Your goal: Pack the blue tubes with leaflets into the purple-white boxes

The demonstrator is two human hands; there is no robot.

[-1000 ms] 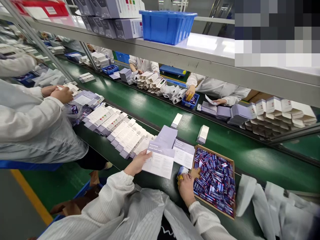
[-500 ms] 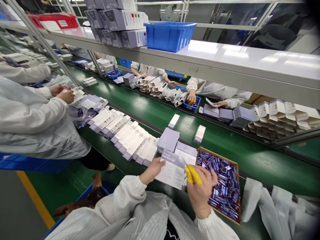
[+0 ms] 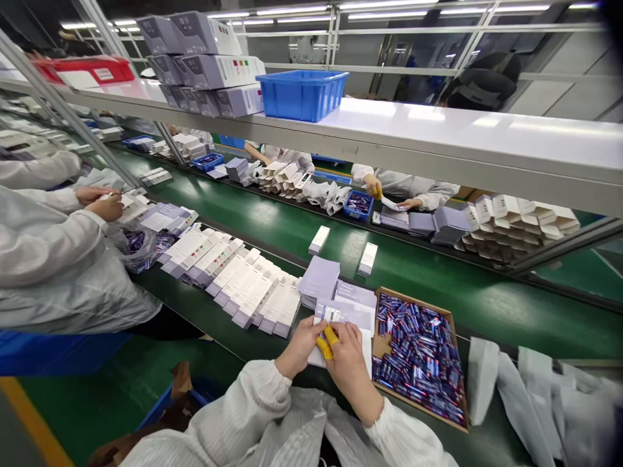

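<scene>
My left hand (image 3: 300, 346) pinches the left edge of a small printed packet (image 3: 331, 314) above the leaflets. Yellow covers are on two fingertips of my right hand (image 3: 344, 357), which is closed on the same packet from the right. White and lilac leaflets (image 3: 363, 337) lie under both hands. Just behind them stands a stack of lilac booklets (image 3: 318, 277). On the right, beside my right hand, a cardboard tray (image 3: 461, 389) holds many blue-purple batteries.
Rows of white and lilac boxes (image 3: 248, 285) lie to the left. Two small boxes sit on the green belt (image 3: 272, 227). Grey pouches (image 3: 484, 376) lie at right. A shelf (image 3: 438, 139) crosses above. A person in white (image 3: 63, 259) works at left, others across the belt.
My right hand has moved left from beside the battery tray to meet my left hand. A small printed packet now shows between them. The view has shifted, so the shelf sits lower.
</scene>
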